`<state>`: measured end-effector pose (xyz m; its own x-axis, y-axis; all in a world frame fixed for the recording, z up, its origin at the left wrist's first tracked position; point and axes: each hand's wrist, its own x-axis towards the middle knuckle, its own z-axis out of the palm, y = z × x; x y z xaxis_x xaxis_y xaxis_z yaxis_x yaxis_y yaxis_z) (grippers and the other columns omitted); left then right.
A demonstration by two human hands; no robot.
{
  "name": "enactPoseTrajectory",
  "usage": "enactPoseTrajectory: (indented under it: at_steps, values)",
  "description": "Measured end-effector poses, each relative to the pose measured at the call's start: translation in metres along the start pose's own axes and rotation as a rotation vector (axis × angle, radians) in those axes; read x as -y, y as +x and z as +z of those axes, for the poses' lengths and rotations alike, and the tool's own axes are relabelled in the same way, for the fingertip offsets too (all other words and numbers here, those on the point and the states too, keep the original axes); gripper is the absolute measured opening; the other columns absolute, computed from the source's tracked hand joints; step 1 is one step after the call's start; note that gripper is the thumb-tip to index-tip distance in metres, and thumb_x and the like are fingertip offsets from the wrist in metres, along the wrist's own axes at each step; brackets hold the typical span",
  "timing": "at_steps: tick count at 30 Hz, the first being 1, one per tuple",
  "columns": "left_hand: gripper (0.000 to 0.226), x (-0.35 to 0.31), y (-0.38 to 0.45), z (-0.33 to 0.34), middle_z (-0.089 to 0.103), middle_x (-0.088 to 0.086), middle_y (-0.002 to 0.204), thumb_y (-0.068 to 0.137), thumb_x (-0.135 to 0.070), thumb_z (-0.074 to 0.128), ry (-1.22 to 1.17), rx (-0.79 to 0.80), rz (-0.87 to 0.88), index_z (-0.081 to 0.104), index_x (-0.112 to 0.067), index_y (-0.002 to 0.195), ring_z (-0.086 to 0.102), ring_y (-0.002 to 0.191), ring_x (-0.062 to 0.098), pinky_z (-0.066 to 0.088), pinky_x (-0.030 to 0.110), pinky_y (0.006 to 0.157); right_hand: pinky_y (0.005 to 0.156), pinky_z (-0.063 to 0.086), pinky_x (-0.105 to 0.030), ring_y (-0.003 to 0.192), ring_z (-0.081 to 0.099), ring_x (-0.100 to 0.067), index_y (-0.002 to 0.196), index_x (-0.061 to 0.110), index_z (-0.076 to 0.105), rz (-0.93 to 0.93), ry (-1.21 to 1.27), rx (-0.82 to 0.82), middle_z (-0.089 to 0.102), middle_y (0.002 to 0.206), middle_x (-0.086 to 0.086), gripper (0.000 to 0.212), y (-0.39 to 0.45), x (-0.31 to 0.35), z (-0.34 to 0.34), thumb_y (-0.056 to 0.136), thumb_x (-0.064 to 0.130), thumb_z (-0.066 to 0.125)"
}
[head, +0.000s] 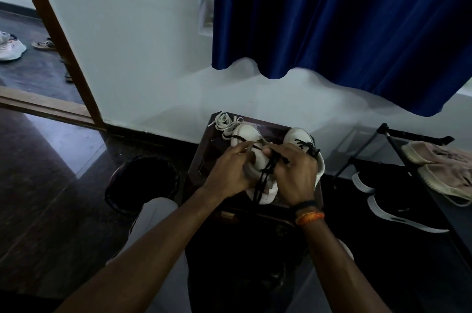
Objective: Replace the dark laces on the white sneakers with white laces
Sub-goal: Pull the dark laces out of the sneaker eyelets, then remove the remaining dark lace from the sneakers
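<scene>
i see my left hand [229, 172] and right hand [296, 174] each in a narrow grip, pinching dark laces [265, 174] over the left white sneaker [246, 134] on the desk [204, 156]; white laces [224, 121] lie beside it.

Small dark table [204, 156] by the wall. On top, two white sneakers side by side: left sneaker [246, 135] at 12 o'clock, right sneaker [297, 135] at 2 o'clock. Loose white laces [224, 121] heaped at 11 o'clock corner, touching left sneaker.
</scene>
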<state>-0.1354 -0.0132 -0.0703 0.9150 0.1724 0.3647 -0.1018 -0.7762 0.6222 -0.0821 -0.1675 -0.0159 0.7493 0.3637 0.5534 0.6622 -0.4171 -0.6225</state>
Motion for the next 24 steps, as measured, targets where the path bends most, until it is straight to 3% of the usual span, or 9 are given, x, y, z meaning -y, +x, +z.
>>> enactPoseTrajectory:
  at_steps: [2, 5, 9, 13, 17, 21, 24]
  values:
    - [0.053, -0.002, 0.002, 0.001, 0.062, 0.003, 0.133, 0.064, -0.054, 0.062, 0.031, -0.016, -0.005, 0.07, -0.011, 0.094, 0.061, 0.11, 0.03, 0.052, 0.033, 0.089, 0.085, 0.05, -0.015, 0.091, 0.068, -0.004, 0.099, 0.016, 0.081, -0.03, 0.036, -0.026, 0.076, 0.097, 0.005, 0.024, -0.007, 0.015, -0.011, 0.084, 0.0, 0.07]
    - [0.056, -0.002, 0.007, 0.006, 0.068, 0.001, 0.114, 0.068, -0.054, 0.054, 0.036, -0.048, -0.025, 0.069, -0.008, 0.095, 0.063, 0.099, 0.025, 0.053, 0.032, 0.083, 0.088, 0.053, -0.024, 0.093, 0.07, -0.008, 0.095, 0.015, 0.08, -0.121, 0.064, -0.039, 0.075, 0.095, 0.006, 0.022, -0.024, 0.038, -0.024, 0.085, 0.01, 0.061]
    - [0.041, 0.001, 0.015, 0.009, 0.068, 0.013, 0.094, 0.064, -0.05, 0.055, 0.038, -0.047, 0.022, 0.052, -0.011, 0.072, 0.064, 0.09, 0.035, 0.038, 0.029, 0.07, 0.079, 0.055, -0.026, 0.089, 0.07, -0.009, 0.094, 0.011, 0.08, -0.232, 0.127, -0.1, 0.075, 0.093, 0.004, 0.017, -0.041, 0.059, -0.042, 0.087, 0.002, 0.067]
    - [0.051, 0.006, 0.02, 0.013, 0.069, 0.017, 0.101, 0.066, -0.059, 0.062, 0.055, -0.022, 0.078, 0.053, -0.009, 0.071, 0.064, 0.11, 0.032, 0.044, 0.032, 0.083, 0.079, 0.053, -0.02, 0.088, 0.07, -0.008, 0.094, 0.01, 0.08, -0.185, 0.08, -0.178, 0.074, 0.092, 0.003, 0.026, -0.034, 0.059, -0.052, 0.082, -0.012, 0.075]
    - [0.049, 0.006, 0.02, 0.007, 0.065, 0.015, 0.118, 0.053, -0.046, 0.087, -0.059, 0.064, -0.029, 0.063, -0.013, 0.079, 0.061, 0.113, 0.028, 0.043, 0.025, 0.083, 0.075, 0.048, -0.012, 0.085, 0.069, -0.003, 0.095, 0.021, 0.079, -0.027, 0.14, -0.133, 0.073, 0.089, 0.01, 0.018, -0.011, 0.047, -0.051, 0.088, 0.005, 0.076]
    - [0.049, 0.015, 0.021, -0.004, 0.06, 0.01, 0.135, 0.051, -0.056, 0.09, -0.137, 0.111, -0.011, 0.063, -0.027, 0.08, 0.057, 0.127, 0.022, 0.049, 0.031, 0.098, 0.075, 0.056, -0.028, 0.081, 0.069, -0.006, 0.095, 0.023, 0.08, 0.059, 0.149, -0.089, 0.074, 0.086, 0.01, 0.01, 0.013, 0.046, -0.057, 0.09, 0.017, 0.075]
    - [0.05, 0.016, 0.022, -0.008, 0.059, 0.011, 0.139, 0.051, -0.04, 0.098, -0.123, 0.123, -0.023, 0.066, -0.017, 0.081, 0.047, 0.139, 0.014, 0.043, 0.022, 0.101, 0.076, 0.06, -0.034, 0.082, 0.071, -0.006, 0.095, 0.024, 0.079, 0.07, 0.158, -0.027, 0.075, 0.088, 0.012, 0.017, 0.036, 0.052, -0.065, 0.09, 0.01, 0.071]
